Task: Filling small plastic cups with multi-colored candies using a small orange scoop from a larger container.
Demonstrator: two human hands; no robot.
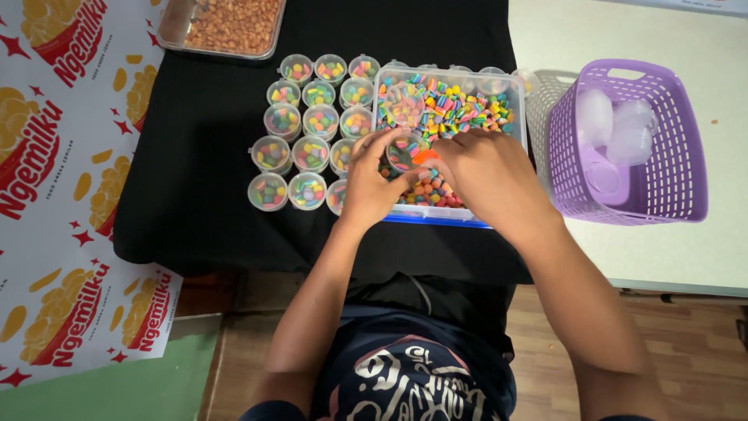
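My left hand point(372, 181) grips a small clear round cup point(407, 151) partly filled with colourful candy, held over a clear rectangular tub point(514, 86) of mixed colourful candies. My right hand point(485, 173) is in the tub just right of the cup, fingers curled around something orange at the cup's rim. Left of the tub stand several small filled cups point(310, 125) in rows on a black cloth point(202, 156). Another small cup point(403, 104) lies inside the tub on top of the candies.
A purple plastic basket point(670, 140) with clear lids or cups stands to the right on a pale tabletop, beside a white basket point(539, 109). A tray of brown nuts point(230, 27) is at the back. Printed red-and-white sheets point(54, 171) lie left.
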